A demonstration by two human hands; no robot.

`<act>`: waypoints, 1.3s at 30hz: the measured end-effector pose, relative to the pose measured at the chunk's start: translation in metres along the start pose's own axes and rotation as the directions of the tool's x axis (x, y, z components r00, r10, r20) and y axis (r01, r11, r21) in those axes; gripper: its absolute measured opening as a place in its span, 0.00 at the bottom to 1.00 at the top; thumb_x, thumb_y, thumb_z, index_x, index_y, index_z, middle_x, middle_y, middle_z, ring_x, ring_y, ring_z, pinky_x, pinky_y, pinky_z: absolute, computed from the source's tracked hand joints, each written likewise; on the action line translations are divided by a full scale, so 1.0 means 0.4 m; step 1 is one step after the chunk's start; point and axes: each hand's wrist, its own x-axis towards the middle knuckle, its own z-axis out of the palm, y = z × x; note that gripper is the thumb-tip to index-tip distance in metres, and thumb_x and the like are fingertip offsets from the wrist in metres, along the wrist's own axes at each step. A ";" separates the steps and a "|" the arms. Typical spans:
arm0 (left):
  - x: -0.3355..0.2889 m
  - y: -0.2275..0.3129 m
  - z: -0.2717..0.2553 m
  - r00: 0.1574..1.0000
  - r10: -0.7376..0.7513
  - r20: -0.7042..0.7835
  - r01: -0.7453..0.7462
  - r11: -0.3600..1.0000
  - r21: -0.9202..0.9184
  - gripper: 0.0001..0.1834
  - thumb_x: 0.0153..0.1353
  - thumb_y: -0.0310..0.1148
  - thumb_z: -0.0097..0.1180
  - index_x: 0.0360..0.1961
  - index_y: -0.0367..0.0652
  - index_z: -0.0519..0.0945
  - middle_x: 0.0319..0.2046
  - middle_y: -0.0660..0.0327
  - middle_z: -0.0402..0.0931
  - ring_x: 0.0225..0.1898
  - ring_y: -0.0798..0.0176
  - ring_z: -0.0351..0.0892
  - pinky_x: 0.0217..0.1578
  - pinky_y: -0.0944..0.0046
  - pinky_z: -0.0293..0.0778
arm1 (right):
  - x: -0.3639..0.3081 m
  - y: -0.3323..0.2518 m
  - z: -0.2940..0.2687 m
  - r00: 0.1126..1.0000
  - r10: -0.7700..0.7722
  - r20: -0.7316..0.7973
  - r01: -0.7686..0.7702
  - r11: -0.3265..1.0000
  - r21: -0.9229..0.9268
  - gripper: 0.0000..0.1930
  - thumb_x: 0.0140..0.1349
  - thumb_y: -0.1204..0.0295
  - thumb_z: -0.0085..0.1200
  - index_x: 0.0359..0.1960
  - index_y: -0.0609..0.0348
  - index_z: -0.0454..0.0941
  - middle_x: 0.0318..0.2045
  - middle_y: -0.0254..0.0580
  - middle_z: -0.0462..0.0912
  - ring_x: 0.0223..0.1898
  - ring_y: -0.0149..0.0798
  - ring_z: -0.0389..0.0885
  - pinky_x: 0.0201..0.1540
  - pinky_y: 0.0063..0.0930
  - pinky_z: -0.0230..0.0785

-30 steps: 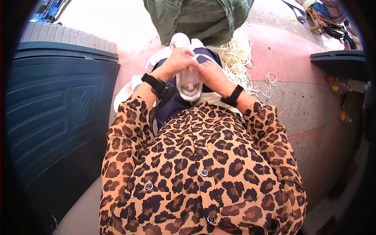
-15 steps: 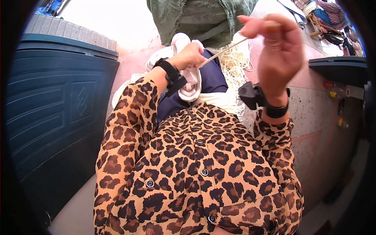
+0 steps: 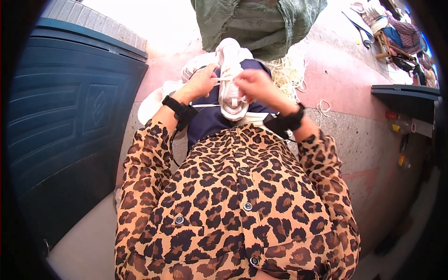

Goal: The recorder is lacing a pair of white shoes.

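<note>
A white and pale pink sneaker [image 3: 232, 95] rests on my lap over dark blue trousers, its toe pointing away from me and its heel nearest me. My left hand [image 3: 200, 82] is closed at the shoe's left side, pinching a white shoelace [image 3: 218, 80] that runs across the tongue. On the other side my right hand [image 3: 257, 85] bends over the eyelets with curled fingers, gripping the lace; its fingertips are partly hidden and slightly blurred. Another stretch of lace crosses my lap below the left hand.
More white shoes [image 3: 151, 103] lie at my left. A heap of cream laces [image 3: 288, 77] is on the floor at the right, with one loose loop [image 3: 323, 108]. A green woven sack [image 3: 259, 28] stands ahead. A dark blue door panel [image 3: 79, 102] stands at the left.
My right hand has come down and left from high at the right, where it drew a lace taut, to the shoe. My left hand has shifted left, off the shoe's top.
</note>
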 end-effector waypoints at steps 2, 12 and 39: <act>-0.002 -0.006 -0.003 1.000 -0.004 0.001 0.004 0.999 -0.033 0.22 0.54 0.26 0.46 0.52 0.39 0.63 0.31 0.59 0.72 0.14 0.72 0.66 0.13 0.72 0.64 | 0.034 0.046 0.059 0.995 0.075 -0.072 -0.082 0.993 -0.087 0.12 0.56 0.71 0.44 0.35 0.65 0.76 0.14 0.38 0.76 0.12 0.28 0.73 0.18 0.23 0.67; -0.013 -0.021 0.030 0.993 0.025 -0.112 -0.055 0.959 -0.277 0.24 0.51 0.24 0.52 0.51 0.35 0.64 0.19 0.63 0.71 0.12 0.74 0.68 0.11 0.74 0.63 | 0.110 0.089 0.126 0.976 -0.173 -0.133 0.080 0.850 -0.520 0.08 0.49 0.76 0.44 0.24 0.69 0.75 0.24 0.59 0.76 0.30 0.53 0.77 0.34 0.40 0.69; -0.027 0.250 -0.058 0.723 0.476 0.501 -0.456 0.873 -0.171 0.22 0.44 0.37 0.65 0.43 0.46 0.77 0.42 0.58 0.73 0.45 0.66 0.69 0.48 0.65 0.63 | -0.133 -0.289 -0.120 0.709 -0.695 0.124 0.579 0.673 0.461 0.08 0.64 0.71 0.40 0.40 0.61 0.67 0.14 0.28 0.68 0.15 0.22 0.67 0.45 0.24 0.67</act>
